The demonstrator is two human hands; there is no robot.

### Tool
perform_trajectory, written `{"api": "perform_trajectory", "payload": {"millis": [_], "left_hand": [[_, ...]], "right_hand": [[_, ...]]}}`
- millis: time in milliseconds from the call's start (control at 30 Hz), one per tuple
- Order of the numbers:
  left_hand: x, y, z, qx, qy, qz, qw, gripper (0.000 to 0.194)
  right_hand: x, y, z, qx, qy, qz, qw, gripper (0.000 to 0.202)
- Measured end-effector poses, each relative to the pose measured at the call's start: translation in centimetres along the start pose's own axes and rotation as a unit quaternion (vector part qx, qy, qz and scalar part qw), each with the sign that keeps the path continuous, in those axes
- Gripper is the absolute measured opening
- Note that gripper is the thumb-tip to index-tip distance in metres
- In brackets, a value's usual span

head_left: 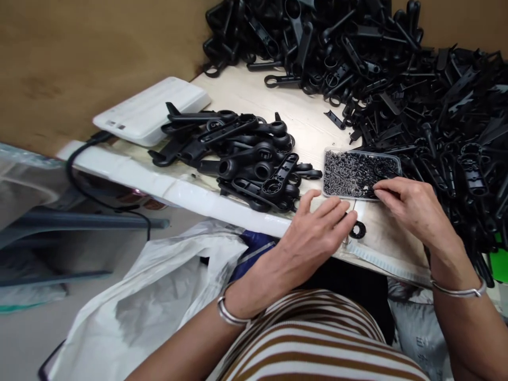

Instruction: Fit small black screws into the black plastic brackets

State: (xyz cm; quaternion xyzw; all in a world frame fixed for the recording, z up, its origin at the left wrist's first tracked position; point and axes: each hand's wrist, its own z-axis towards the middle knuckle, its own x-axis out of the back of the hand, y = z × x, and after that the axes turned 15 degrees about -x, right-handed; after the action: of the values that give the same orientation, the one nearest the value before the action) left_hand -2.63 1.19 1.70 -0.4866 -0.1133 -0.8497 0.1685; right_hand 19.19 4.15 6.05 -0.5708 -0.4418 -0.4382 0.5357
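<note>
My left hand [317, 230] rests at the table's front edge, fingers bent over a black plastic part whose ring end [358, 229] sticks out past the thumb side. Most of that part is hidden under the hand. At the right end of a clear shallow tray [326, 182] full of small dark and silvery pieces like screws [345, 172], my right hand [416, 206] has its thumb and index finger pinched together. What lies between those fingertips is too small to make out. Left of the tray is a pile of black plastic arm-shaped parts [254, 153].
A big heap of black parts [357, 53] covers the back and right of the table [238, 87]. At the left stands a white box-shaped device [154, 108] with a black cable [73, 174]. A white sack [159, 286] hangs below the front edge.
</note>
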Motion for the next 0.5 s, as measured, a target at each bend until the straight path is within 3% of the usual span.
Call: {"api": "perform_trajectory", "payload": {"millis": [133,300,500], "left_hand": [[0.0,-0.5,-0.1,0.012,-0.024,-0.006,1.000,0.022],[-0.6,0.0,0.1,0.025,-0.014,-0.026,0.999,0.017],[-0.6,0.1,0.0,0.031,-0.007,-0.057,0.998,0.012]], "right_hand": [[-0.1,-1.3,0.7,0.009,-0.012,-0.038,0.999,0.024],[-0.8,-3.2,2.3,0.034,-0.025,-0.118,0.992,0.021],[-1.2,-3.9,3.2,0.032,-0.052,-0.156,0.986,0.019]]}}
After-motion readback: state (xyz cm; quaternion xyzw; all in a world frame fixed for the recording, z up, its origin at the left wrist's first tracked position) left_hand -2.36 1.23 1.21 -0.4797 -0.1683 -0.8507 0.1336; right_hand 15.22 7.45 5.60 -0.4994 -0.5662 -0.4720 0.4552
